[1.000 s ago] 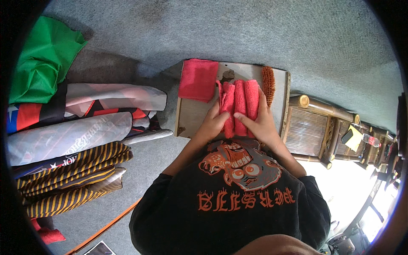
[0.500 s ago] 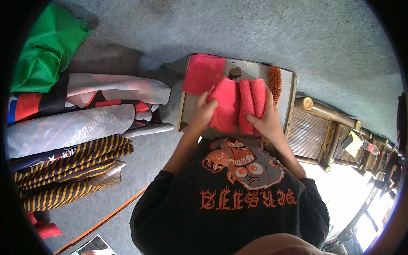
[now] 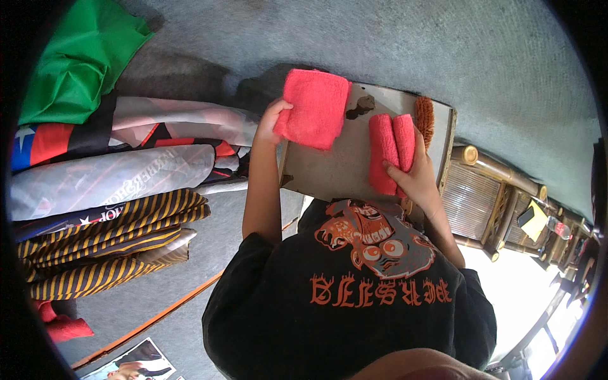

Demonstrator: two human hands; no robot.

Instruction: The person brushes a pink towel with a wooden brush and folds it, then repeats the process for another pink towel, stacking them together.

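My left hand (image 3: 273,120) grips the left edge of a folded square pink-red towel (image 3: 313,109), thumb on top, over the far left corner of a small grey table (image 3: 335,168). The towel covers the spot where another flat pink-red cloth lay, and that cloth is now hidden. At the table's right side, my right hand (image 3: 415,178) is closed round two narrow folded pink-red towels, a left one (image 3: 382,155) and a right one (image 3: 403,145), standing side by side with the thumb across their near part.
A brown bristly brush (image 3: 425,120) lies along the table's right edge. Dark stains mark its top. Draped capes (image 3: 114,177) and a green cloth (image 3: 82,60) are at the left. A bamboo-framed bench (image 3: 475,190) stands at the right.
My left hand has carried the square towel away from the two narrow ones, to the far left, over the flat cloth. My right hand still holds the narrow towels.
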